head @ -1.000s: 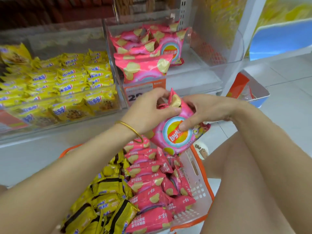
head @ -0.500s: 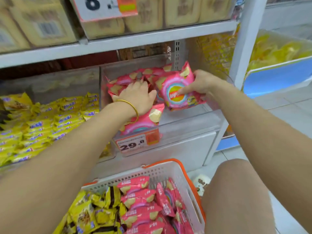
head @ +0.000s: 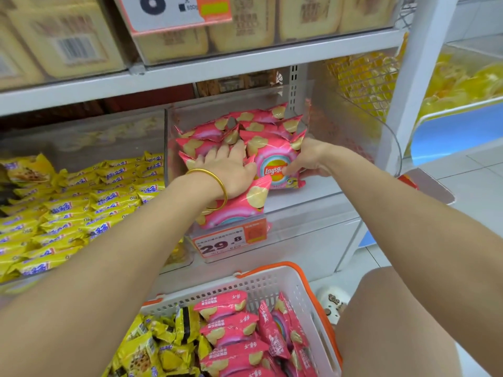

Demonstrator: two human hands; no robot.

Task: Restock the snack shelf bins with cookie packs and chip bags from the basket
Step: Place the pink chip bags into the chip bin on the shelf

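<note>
Hands: two, both inside the chip bin (head: 348,131), the clear bin at the right of the middle shelf. The left hand (head: 228,170) lay flat, fingers straight and slightly spread, pressing on the piled chip bags (head: 206,134) in the bin's left part; it gripped nothing. One gold bangle (head: 217,186) sat on that wrist. The right hand (head: 310,159) pinched one chip bag (head: 272,156) by its right edge, thumb on the printed face and the other fingers curled behind. This bag stood nearly upright in the bin, just right of the pile and just beside the left thumb.

Pink bags in the bin: at least seven counted, held one included; overlap prevented an exact count. One leaned on the near wall, partly hidden by the left wrist.

Cookie bin (head: 95,134): one, just left of the chip bin. Its yellow cookie packs (head: 81,202) were too many to count.

Basket (head: 296,289): one, white with an orange rim, near, below the shelf. On its right were the basket chip bags (head: 231,329), about eight. On its left was a heap of basket cookie packs (head: 147,349), not counted.

Price tags: two. The lower tag (head: 228,239) read 29.8 on the chip bin's near wall. The upper tag (head: 168,9) hung in front of beige packs (head: 239,20) on the shelf above.

In the way: the left forearm crossed the bin's near wall, and the pile filled the bin's left part. A bare knee (head: 402,308) was at near right, with one shoe (head: 333,299) beside the basket.
</note>
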